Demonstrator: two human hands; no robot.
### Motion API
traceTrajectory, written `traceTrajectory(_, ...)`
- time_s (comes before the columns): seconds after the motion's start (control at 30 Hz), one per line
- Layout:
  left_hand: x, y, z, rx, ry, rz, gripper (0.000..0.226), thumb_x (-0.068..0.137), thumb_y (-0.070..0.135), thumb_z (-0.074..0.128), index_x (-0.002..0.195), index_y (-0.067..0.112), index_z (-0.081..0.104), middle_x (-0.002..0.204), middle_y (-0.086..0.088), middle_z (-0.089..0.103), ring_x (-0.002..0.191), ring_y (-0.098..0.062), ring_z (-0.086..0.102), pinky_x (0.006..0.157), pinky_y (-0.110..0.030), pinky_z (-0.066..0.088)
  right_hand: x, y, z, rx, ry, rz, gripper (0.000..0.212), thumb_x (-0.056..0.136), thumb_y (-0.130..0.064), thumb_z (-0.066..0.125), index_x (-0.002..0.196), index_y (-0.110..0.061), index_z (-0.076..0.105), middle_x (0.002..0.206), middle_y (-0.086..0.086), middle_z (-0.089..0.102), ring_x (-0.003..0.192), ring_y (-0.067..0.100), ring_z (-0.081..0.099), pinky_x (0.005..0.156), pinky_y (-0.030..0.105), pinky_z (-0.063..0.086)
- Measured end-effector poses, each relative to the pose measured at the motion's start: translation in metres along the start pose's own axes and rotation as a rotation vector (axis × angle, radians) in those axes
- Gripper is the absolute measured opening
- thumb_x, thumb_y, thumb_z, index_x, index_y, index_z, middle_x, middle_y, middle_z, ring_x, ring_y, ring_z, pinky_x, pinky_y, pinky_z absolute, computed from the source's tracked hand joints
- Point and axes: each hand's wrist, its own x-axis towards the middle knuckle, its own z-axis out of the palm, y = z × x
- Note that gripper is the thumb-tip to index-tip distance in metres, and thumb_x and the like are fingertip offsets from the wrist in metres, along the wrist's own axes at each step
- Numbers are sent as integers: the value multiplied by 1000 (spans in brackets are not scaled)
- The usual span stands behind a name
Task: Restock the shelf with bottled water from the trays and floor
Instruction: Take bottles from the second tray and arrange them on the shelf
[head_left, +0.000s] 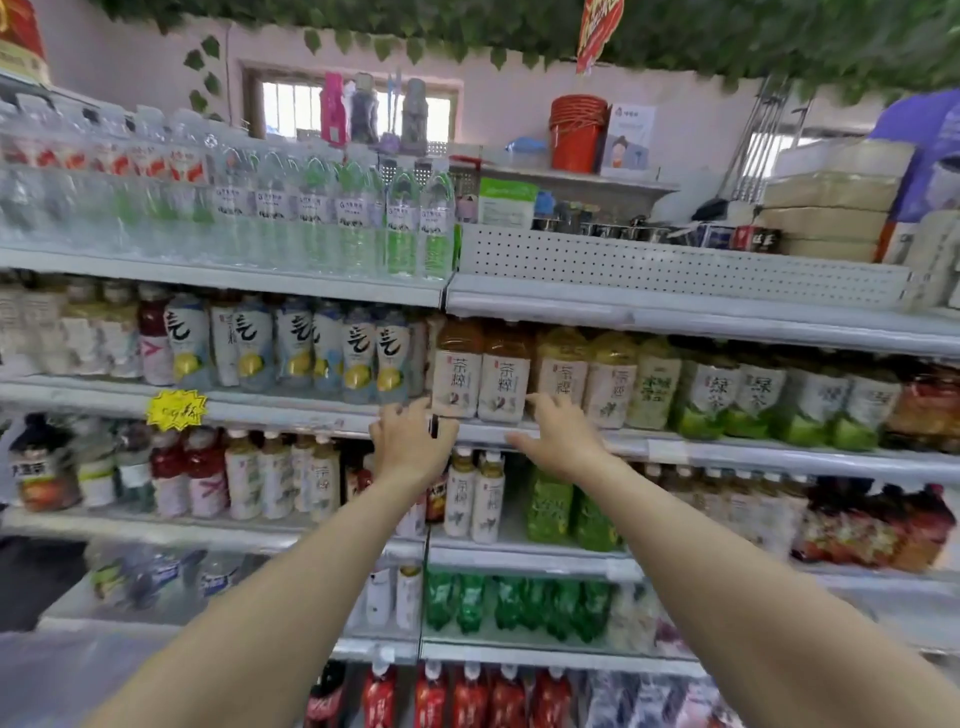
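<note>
Left hand (410, 441) and right hand (558, 441), both with fingers spread and holding nothing, reach the shelf edge (675, 447) below two amber tea bottles (480, 376) labelled 茶粹. Green-labelled bottles (737, 400) to the right read 绿茶. Water bottles (332, 208) line the top left tier; their labels are blurred.

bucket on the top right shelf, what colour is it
Orange-red; the bucket shows best in the head view.

Brown tea bottles (480, 379) stand left of green tea bottles (748, 400); a yellow star tag (176, 409) hangs further left, orange buckets (576, 132) (stacked) sit high up, red soda bottles (431, 696) lowest, leafy vines (675, 31) overhead.
</note>
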Motion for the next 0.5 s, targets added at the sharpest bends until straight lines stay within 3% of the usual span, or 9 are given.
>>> traceTrajectory(0.23,-21,-35,44,7,-103,-78,57,96,50,51,147,26,44,153,-9,30,140,-31,26,106,-46,37,-19,33,63,64,-105,99,71,96,-55,58,153,-18,37,153,8,42,138,29,43,106,43,45)
traceTrajectory(0.5,-9,-107,117,61,-297,-173,57,96,50,54,146,23,45,156,-12,28,144,-35,26,114,-51,31,-8,64,160,47,-310,223,70,99,-51,55,155,-15,33,156,15,37,140,34,41,111,43,41)
